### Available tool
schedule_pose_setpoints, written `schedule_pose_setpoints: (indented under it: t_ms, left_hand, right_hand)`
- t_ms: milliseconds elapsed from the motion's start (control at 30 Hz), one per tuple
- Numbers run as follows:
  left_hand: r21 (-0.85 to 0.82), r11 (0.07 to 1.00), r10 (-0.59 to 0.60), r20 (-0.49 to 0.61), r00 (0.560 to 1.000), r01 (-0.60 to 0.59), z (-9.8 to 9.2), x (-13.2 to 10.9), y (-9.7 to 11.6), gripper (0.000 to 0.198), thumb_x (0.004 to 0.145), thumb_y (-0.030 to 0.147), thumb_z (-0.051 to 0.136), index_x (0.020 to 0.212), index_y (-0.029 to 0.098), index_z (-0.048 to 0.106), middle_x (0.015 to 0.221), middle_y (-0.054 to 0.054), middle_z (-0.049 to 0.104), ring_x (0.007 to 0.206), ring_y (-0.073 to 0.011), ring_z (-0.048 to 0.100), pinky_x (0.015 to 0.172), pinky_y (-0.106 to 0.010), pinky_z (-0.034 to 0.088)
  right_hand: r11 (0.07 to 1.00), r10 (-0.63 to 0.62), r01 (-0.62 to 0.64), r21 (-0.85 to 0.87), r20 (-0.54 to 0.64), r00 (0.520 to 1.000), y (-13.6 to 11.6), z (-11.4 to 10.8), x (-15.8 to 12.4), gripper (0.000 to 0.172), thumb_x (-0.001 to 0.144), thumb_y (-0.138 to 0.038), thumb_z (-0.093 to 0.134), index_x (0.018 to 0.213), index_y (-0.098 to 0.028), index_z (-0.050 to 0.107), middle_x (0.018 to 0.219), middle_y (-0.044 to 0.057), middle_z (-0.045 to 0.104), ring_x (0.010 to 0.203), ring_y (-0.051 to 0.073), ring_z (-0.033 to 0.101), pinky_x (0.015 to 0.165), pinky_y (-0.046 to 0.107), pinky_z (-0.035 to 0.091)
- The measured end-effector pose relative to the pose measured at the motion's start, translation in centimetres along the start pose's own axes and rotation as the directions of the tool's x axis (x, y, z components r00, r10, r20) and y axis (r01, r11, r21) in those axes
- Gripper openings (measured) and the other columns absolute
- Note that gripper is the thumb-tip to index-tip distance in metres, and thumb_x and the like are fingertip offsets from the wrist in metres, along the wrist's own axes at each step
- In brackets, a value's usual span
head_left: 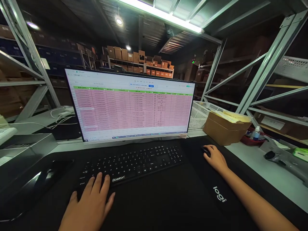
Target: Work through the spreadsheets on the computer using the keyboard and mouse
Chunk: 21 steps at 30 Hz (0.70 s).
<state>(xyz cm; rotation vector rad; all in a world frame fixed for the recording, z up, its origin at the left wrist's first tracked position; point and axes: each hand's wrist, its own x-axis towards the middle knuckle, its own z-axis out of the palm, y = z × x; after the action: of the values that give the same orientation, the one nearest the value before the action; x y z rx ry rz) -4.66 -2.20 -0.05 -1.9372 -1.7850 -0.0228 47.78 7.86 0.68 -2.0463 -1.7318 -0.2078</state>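
My left hand (90, 200) lies with its fingers spread at the lower left edge of a black keyboard (141, 166), fingertips at the bottom row of keys. My right hand (215, 158) is closed over a dark computer mouse (205, 150), most of which is hidden under the fingers. Both hands are over a black desk mat (168, 199). Behind the keyboard stands a monitor (134, 110) showing a spreadsheet with pink rows and a green header; its small text is too blurred to read.
Right of the monitor are white plastic baskets (198, 115), a cardboard box (226, 128) of papers and a barcode scanner (284, 163). At left lie a glossy black object (26, 189), a grey tray (26, 146) and white cables (61, 115). Metal shelf posts (267, 64) flank the desk.
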Motion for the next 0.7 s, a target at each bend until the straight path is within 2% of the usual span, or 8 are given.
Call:
schedule_pose_setpoints:
  t_ms: [433,700]
  left_hand:
    - [-0.012,1.0,-0.009,0.037,0.999,0.009,-0.63,-0.08,0.09,0.059,0.095,0.03,0.02,0.143,0.01,0.048,0.153,-0.022,0.046,0.139,-0.038,0.046,0.101,-0.061,0.047]
    - [-0.07,0.997,-0.017,0.018,1.0,0.018,-0.47,-0.06,0.23,0.058,0.095,0.03,0.024,0.143,0.01,0.047,0.154,-0.023,0.044,0.139,-0.0402,0.045,0.102,-0.065,0.044]
  right_hand:
    - [1.0,-0.011,0.012,-0.027,0.026,1.0,0.06,-0.09,-0.04,0.043,0.09,-0.043,0.044,0.128,-0.03,0.059,0.134,0.005,0.056,0.115,0.022,0.061,0.096,0.037,0.049]
    - [0.999,-0.012,0.013,-0.041,0.031,0.999,0.33,0.14,0.06,0.044,0.09,-0.042,0.042,0.129,-0.03,0.059,0.136,0.005,0.055,0.117,0.022,0.06,0.097,0.038,0.049]
